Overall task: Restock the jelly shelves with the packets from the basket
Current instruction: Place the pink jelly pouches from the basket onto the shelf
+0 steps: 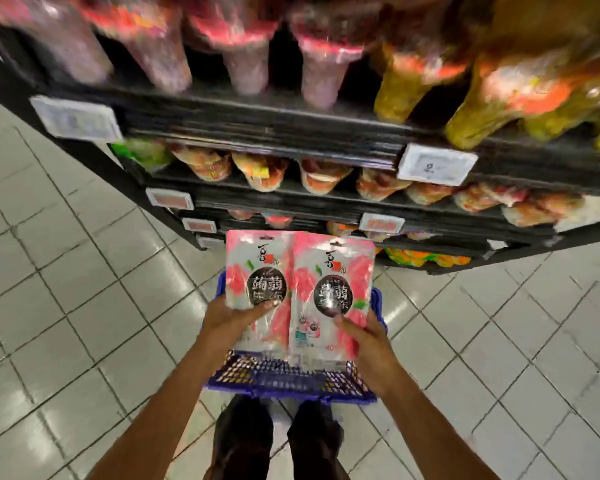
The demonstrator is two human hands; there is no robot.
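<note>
At frame centre, above basket (284, 379): gripping left packet (257, 268) by its lower part with left hand (229, 322); pinching right packet (333, 271) low-right with right hand (369, 344).

bare forearms (160, 410), bare left hand (229, 318) and right hand (371, 344), dark shoes (243, 441) below.

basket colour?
Blue plastic lattice basket, on the floor under the two pink packets. Head view, the only one.
</note>
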